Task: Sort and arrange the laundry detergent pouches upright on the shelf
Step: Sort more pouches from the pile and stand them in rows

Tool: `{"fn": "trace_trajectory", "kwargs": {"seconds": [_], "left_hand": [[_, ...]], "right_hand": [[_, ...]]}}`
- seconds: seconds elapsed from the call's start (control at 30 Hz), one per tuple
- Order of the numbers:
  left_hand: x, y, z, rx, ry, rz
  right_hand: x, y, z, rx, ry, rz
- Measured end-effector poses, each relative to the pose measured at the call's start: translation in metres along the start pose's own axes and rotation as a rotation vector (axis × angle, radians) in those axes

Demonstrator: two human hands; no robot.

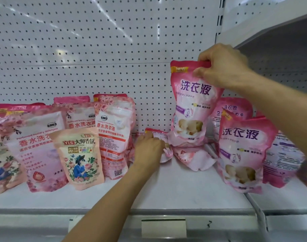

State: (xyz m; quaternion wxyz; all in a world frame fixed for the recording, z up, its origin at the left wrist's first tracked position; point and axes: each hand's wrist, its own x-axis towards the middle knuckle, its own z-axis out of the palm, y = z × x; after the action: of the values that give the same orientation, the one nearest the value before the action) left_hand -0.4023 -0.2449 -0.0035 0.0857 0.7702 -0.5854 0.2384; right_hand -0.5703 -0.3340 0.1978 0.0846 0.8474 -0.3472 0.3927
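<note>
The pouch (pixel 193 105) I hold up is bright pink fading to white, with purple lettering and a yellow corner tag. Its twin (pixel 243 154) lower right has the same pink, white and purple. The small pouch (pixel 79 159) is peach, printed with a blue-coated figure among pink roses. The taller pouches (pixel 114 133) at left are pale pink with a rose pattern and red lettering. The shelf (pixel 166 189) is white, its back panel (pixel 96 49) white with rows of dark holes.

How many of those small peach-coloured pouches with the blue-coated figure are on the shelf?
2. One peach pouch stands upright at the front, left of the left hand. Another is cut off by the picture's left edge. More may be hidden outside the view.
</note>
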Motion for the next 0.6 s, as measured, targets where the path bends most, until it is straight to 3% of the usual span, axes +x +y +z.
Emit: {"fn": "trace_trajectory", "kwargs": {"seconds": [0.13,0.23,0.3,0.37,0.43,0.47,0.53,0.6], "left_hand": [[-0.025,0.006,-0.016,-0.153,0.073,0.126],[-0.041,0.007,-0.026,-0.256,-0.092,0.207],[-0.041,0.003,-0.035,-0.539,-0.276,0.167],[-0.031,0.000,-0.037,-0.797,-0.280,0.123],[-0.007,-0.002,-0.024,-0.765,-0.122,0.008],[0.007,-0.002,-0.017,-0.709,-0.121,-0.110],[0.033,-0.002,0.001,-0.629,-0.259,-0.306],[0.052,-0.004,0.017,-0.480,-0.400,-0.362]], "right_hand": [[0.006,0.004,0.007,-0.001,0.013,0.008],[0.008,0.006,0.011,-0.025,0.009,0.005],[0.007,0.007,0.013,-0.036,0.005,-0.005],[0.006,0.006,0.013,-0.041,-0.001,-0.019],[0.005,0.004,0.011,-0.046,0.002,-0.031],[0.004,0.003,0.010,-0.049,0.007,-0.035],[0.004,0.001,0.006,-0.049,0.019,-0.041],[0.004,0.000,0.001,-0.045,0.027,-0.049]]}}
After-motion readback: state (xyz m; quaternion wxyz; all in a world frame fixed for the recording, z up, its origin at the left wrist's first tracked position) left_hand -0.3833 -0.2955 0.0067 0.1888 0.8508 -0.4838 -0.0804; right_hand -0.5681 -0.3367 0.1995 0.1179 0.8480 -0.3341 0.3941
